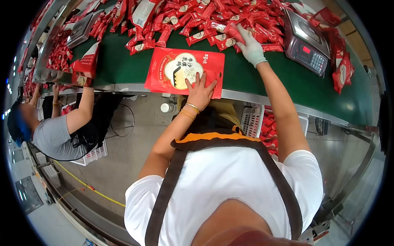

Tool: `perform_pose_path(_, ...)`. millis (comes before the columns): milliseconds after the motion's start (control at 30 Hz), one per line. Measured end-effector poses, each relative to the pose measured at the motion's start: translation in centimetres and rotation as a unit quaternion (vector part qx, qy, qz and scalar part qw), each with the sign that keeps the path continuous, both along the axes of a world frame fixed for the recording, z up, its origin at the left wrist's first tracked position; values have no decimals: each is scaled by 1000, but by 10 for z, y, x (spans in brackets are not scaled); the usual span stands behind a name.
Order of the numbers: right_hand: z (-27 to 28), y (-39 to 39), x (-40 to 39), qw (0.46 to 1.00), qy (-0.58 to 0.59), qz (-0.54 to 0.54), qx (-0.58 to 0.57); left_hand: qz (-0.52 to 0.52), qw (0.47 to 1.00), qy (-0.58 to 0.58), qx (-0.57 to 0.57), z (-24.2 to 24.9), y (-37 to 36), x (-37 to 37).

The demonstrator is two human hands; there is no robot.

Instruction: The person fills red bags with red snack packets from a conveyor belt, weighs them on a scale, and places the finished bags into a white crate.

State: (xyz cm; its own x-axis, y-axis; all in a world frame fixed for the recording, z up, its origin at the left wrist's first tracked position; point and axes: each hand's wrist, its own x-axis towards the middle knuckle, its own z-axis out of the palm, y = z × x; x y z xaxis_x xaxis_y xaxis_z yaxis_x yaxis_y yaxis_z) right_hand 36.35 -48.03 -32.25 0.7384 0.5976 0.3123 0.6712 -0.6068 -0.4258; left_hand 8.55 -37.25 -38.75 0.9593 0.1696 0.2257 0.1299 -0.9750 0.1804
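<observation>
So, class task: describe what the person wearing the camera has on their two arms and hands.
The left hand is bare, with thin gold-coloured bangles at the wrist. The right hand wears a pale whitish glove ending at the wrist. Both arms are uncovered below short white T-shirt sleeves.

The left hand (200,92) covers the lower right corner of the red pouch (180,69). Print on the pouch is too small to read. The gloved right hand (250,47) hides part of one small packet (233,32). The scale (305,41) near the table's right edge shows an illegible display.
</observation>
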Motion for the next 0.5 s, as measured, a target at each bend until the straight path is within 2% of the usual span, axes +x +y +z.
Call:
perform_pose_path(67,-11,-1,7,968,-58,209,-129,-2,1000,4,3,-2,1,0)
perform_pose_path(133,-27,9,-1,947,-179,214,-160,-3,1000,4,6,-3,0,2)
perform_pose_path(233,-34,37,3,946,-218,187,-152,4,1000,31,-4,-3,0,6)
perform_pose_path(300,-35,52,1,936,-280,130,-167,3,998,43,-34,-3,-2,9)
perform_pose_path(367,-32,53,-1,951,-230,156,-133,-2,998,51,-27,0,-7,7)
perform_pose_path(433,-6,48,-20,959,-210,157,-104,-8,998,50,-22,2,-7,8)
perform_pose_path(500,25,23,-56,984,-29,166,51,-13,997,81,-3,-1,-9,7)
